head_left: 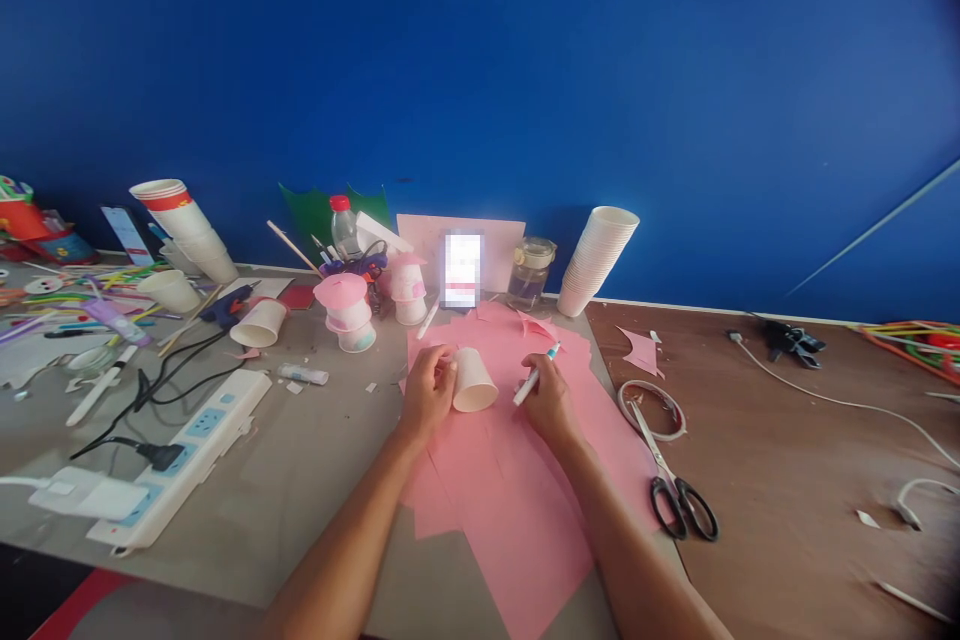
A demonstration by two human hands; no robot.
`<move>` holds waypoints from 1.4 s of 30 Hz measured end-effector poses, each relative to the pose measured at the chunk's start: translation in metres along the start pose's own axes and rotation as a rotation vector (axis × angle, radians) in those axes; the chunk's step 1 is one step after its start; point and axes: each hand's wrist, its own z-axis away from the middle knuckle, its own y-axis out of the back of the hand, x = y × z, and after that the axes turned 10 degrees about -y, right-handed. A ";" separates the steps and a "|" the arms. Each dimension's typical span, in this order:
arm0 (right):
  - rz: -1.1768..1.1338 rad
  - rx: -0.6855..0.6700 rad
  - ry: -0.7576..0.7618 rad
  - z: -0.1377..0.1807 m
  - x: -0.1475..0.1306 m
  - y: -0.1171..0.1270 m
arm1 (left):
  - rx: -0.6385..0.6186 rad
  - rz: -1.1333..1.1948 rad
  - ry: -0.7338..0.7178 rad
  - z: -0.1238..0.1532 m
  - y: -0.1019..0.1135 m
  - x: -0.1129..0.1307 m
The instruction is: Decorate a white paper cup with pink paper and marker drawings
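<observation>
A white paper cup (pixel 475 380) is at the middle of the pink paper (pixel 517 500), its wider end down and toward me. My left hand (pixel 430 390) grips the cup's left side, fingers curled against it. To the right of the cup, my right hand (pixel 550 400) is closed around a white marker (pixel 526 388) with a blue band near its upper end. The marker slants and stays apart from the cup. Part of the left fingers is hidden behind the cup.
A lit phone (pixel 461 270) stands behind, beside a glass jar (pixel 531 272) and stacked cups (pixel 598 260). Pink-topped cups (pixel 349 312) stand left. Scissors (pixel 679 500) and a tape roll (pixel 652 410) lie right; a power strip (pixel 187 460) with cords lies left.
</observation>
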 end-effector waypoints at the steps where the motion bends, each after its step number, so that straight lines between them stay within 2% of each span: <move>1: -0.027 -0.010 -0.015 0.000 -0.001 0.000 | 0.014 0.005 0.012 -0.001 0.001 0.000; 5: -0.187 -0.031 -0.120 0.000 -0.005 0.003 | 0.069 0.025 0.071 -0.003 0.005 0.002; 9: -0.481 -0.042 -0.167 0.002 -0.017 0.008 | 0.120 0.043 0.071 -0.006 0.010 0.009; 11: -0.677 -0.065 -0.140 0.006 -0.027 0.009 | 0.142 0.046 -0.027 -0.006 0.013 0.015; 13: -0.837 -0.133 -0.155 0.011 -0.036 0.010 | 0.118 0.026 -0.207 -0.005 0.016 0.024; 16: -0.942 -0.189 -0.192 0.020 -0.047 0.008 | 0.004 -0.050 -0.500 -0.001 0.015 0.038; 18: -0.963 -0.201 -0.192 0.025 -0.051 0.005 | -0.098 -0.102 -0.596 0.002 0.012 0.046; 22: -0.936 -0.256 -0.142 0.035 -0.054 0.001 | -0.210 -0.188 -0.579 0.004 0.009 0.052; 27: -0.837 -0.288 -0.078 0.041 -0.058 0.002 | -0.184 -0.148 -0.517 0.001 0.011 0.051; 34: -1.082 -0.343 -0.195 0.036 -0.063 0.014 | -0.071 -0.045 -0.372 -0.001 0.010 0.049; 42: -1.161 -0.242 -0.300 0.032 -0.055 0.015 | -0.053 -0.027 -0.299 0.000 0.010 0.048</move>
